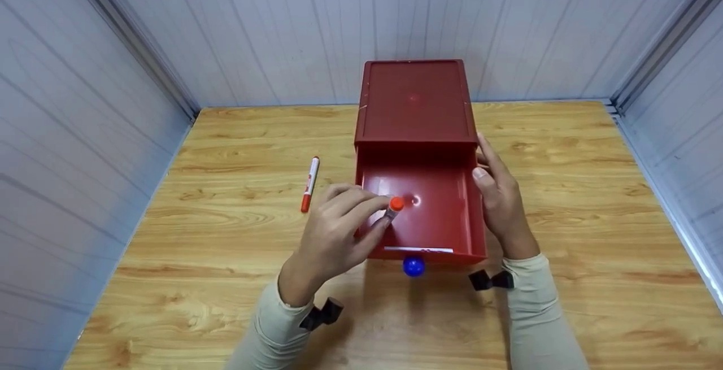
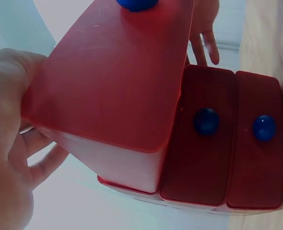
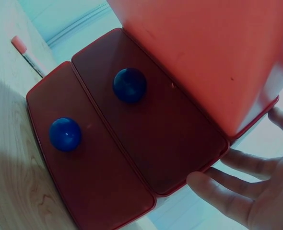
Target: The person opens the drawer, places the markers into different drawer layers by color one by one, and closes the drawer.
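A red drawer unit (image 1: 415, 101) stands on the table with its top drawer (image 1: 438, 189) pulled out. Over that drawer, my left hand (image 1: 342, 229) pinches a marker (image 1: 395, 206) between thumb and fingers, its orange-red cap end up. In the left wrist view the drawer front (image 2: 112, 72) hides the marker. My right hand (image 1: 502, 203) rests along the right side of the unit, fingers fairly straight, thumb at the drawer's side wall. Two lower drawers (image 3: 156, 129) with blue knobs (image 3: 129, 85) are closed. A narrow white strip (image 1: 418, 249) with red marks lies along the drawer's inner front.
Another marker (image 1: 310, 183), white with red ends, lies on the wooden table (image 1: 237, 246) left of the unit. A blue knob (image 1: 414, 266) sticks out from the open drawer's front. White panel walls (image 1: 282, 31) enclose the table at the back and sides.
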Demonstrator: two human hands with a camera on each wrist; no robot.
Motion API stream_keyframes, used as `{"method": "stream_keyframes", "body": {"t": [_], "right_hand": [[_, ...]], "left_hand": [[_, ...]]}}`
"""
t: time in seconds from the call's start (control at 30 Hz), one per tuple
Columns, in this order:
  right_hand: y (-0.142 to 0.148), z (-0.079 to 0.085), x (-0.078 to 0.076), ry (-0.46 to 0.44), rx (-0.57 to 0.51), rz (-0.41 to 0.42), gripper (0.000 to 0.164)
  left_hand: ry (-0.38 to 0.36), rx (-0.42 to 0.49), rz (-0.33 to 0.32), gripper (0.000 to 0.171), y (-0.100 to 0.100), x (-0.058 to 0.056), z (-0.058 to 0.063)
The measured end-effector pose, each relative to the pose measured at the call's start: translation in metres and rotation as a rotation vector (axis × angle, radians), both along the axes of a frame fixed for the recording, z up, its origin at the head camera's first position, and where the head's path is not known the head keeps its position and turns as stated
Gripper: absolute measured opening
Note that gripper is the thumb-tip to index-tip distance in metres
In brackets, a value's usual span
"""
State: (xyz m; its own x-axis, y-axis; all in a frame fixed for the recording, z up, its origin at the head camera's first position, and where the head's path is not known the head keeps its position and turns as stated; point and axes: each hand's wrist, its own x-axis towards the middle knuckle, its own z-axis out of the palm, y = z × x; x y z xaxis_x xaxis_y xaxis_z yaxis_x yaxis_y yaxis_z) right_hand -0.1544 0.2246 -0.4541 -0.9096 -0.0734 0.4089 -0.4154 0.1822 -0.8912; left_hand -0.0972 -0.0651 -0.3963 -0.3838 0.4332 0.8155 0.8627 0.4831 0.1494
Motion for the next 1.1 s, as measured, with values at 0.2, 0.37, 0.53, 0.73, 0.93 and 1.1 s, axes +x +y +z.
{"method": "stream_keyframes", "body": {"t": [0.2, 0.37, 0.53, 0.73, 0.93, 1.1], "right_hand": [[0.003, 0.000, 0.000, 0.016, -0.017, 0.000, 0.056], [0.003, -0.001, -0.001, 0.025, -0.043, 0.009, 0.055], [0.003, -0.001, -0.001, 0.002, -0.037, 0.015, 0.055], [0.003, 0.002, 0.000, 0.010, -0.041, 0.017, 0.056], [0.001, 0.000, 0.001, 0.000, -0.032, 0.021, 0.055], [-0.001, -0.001, 0.001, -0.002, -0.034, 0.032, 0.055]], "left_hand": [[-0.072, -0.099, 0.074, 0.018, 0.006, 0.001, 0.004], [-0.123, -0.133, 0.111, 0.014, 0.005, 0.002, 0.006], [-0.115, 0.032, 0.054, 0.013, -0.008, 0.000, 0.000], [-0.142, 0.145, 0.143, 0.015, -0.033, -0.009, -0.022], [-0.244, 0.159, 0.263, 0.012, -0.060, -0.016, -0.053], [-0.338, 0.088, 0.425, 0.010, -0.082, -0.024, -0.078]]}}
